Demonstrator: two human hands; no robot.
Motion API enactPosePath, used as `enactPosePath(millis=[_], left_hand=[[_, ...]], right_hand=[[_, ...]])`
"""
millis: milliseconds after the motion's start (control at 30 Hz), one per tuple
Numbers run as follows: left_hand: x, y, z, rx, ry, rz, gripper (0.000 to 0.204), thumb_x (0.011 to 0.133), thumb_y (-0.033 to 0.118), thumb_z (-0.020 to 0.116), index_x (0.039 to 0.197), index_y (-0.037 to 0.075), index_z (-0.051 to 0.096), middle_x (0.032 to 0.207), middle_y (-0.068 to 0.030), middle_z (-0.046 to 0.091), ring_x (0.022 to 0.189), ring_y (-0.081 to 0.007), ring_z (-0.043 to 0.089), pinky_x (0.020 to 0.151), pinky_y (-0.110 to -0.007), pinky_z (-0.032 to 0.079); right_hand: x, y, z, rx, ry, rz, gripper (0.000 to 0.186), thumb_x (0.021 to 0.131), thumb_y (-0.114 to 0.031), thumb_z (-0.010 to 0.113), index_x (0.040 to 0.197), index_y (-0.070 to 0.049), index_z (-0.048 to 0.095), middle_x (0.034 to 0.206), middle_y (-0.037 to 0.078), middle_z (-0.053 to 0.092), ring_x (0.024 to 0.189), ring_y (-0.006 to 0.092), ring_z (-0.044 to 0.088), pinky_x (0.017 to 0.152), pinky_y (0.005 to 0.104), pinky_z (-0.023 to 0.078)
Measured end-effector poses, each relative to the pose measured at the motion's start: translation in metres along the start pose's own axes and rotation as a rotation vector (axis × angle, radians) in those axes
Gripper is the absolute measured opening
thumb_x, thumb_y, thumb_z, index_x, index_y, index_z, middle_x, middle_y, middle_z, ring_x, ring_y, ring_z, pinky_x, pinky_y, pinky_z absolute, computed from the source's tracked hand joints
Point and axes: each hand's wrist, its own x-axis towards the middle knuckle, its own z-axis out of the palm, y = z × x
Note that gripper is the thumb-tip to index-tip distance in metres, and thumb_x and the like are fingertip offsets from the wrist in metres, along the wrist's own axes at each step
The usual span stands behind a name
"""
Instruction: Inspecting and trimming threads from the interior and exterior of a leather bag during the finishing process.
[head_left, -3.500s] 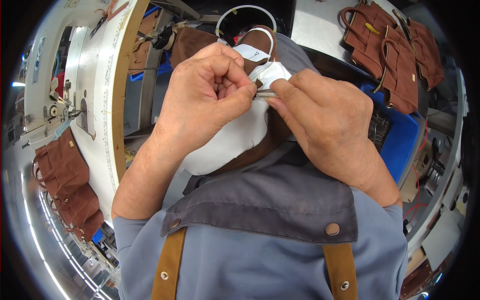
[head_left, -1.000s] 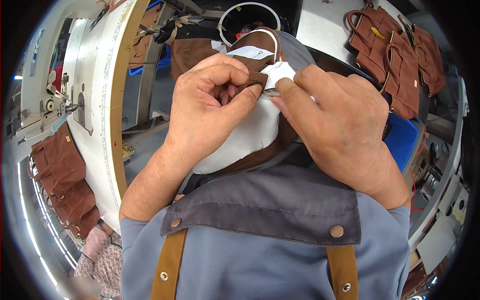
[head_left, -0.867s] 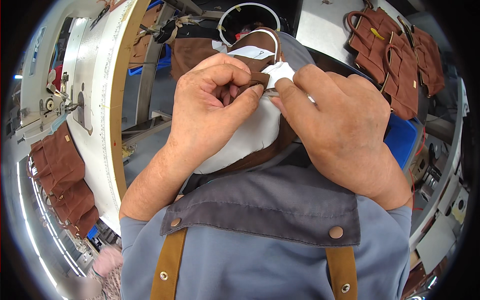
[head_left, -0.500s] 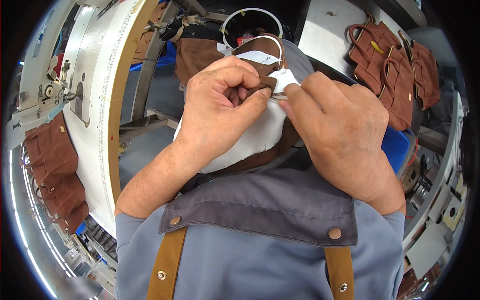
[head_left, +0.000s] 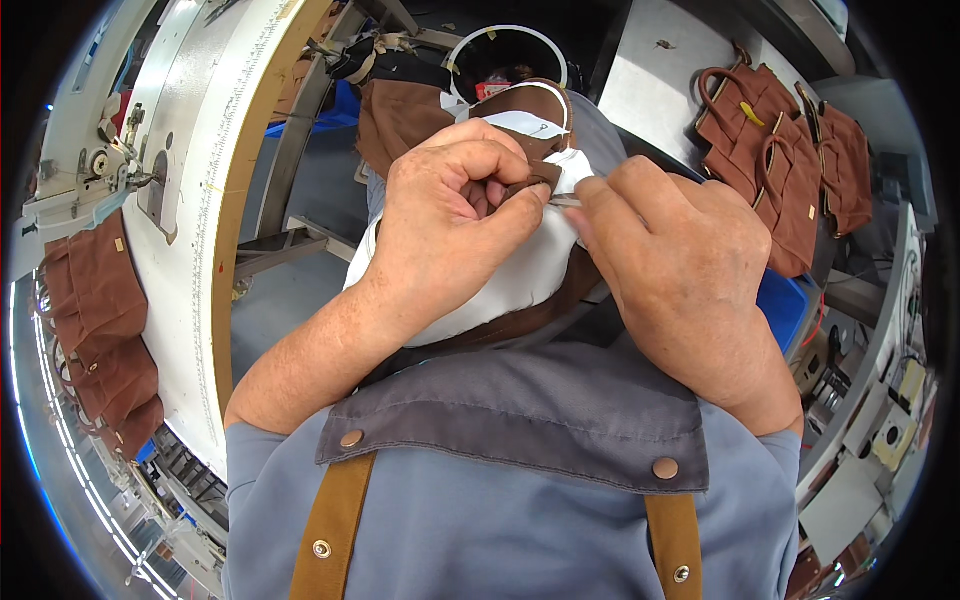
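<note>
My left hand [head_left: 440, 220] is closed, its thumb and fingertips pinching the edge of a brown fabric piece [head_left: 540, 175] that has a white backing [head_left: 500, 275]. My right hand [head_left: 680, 260] is closed too. Between its thumb and forefinger sits a small thin metal tool [head_left: 563, 199], whose tip meets the fabric right beside my left thumb. Most of that tool is hidden, so its exact kind does not show. A white flap [head_left: 570, 168] sticks up by my right fingertips. The brown piece lies across my lap, with a white-edged curved part [head_left: 545, 92] beyond my hands.
A white sewing machine table [head_left: 240, 130] with a wooden edge runs along the left. Past my hands stands a round dark bin [head_left: 505, 60] with a pale rim. Brown bags [head_left: 790, 190] lie on a grey surface at right; more brown bags [head_left: 100, 310] are at far left.
The view has shifted slightly. Both hands stay close together at the same spot on the fabric, with only small finger movement.
</note>
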Motion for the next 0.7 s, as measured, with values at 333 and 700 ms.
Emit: enactPosePath(millis=[333, 700], left_hand=[[-0.003, -0.002, 0.003, 0.032, 0.030, 0.065, 0.011, 0.082, -0.006, 0.072, 0.079, -0.001, 0.062, 0.097, -0.0009, 0.058, 0.069, -0.0018, 0.044, 0.059, -0.019, 0.037], [-0.003, -0.004, 0.003, -0.179, 0.113, -0.037, 0.013, 0.083, 0.000, 0.072, 0.076, -0.001, 0.061, 0.089, 0.0011, 0.059, 0.067, -0.0007, 0.044, 0.057, -0.018, 0.038]], right_hand=[[0.003, 0.000, 0.004, -0.010, 0.016, -0.030, 0.020, 0.074, -0.015, 0.075, 0.091, -0.007, 0.068, 0.074, 0.001, 0.051, 0.060, 0.0149, 0.057, 0.051, 0.0324, 0.038], [0.001, 0.013, 0.007, 0.157, 0.105, -0.026, 0.027, 0.071, -0.018, 0.081, 0.093, -0.008, 0.070, 0.079, 0.001, 0.060, 0.061, 0.0190, 0.059, 0.053, 0.0327, 0.041]])
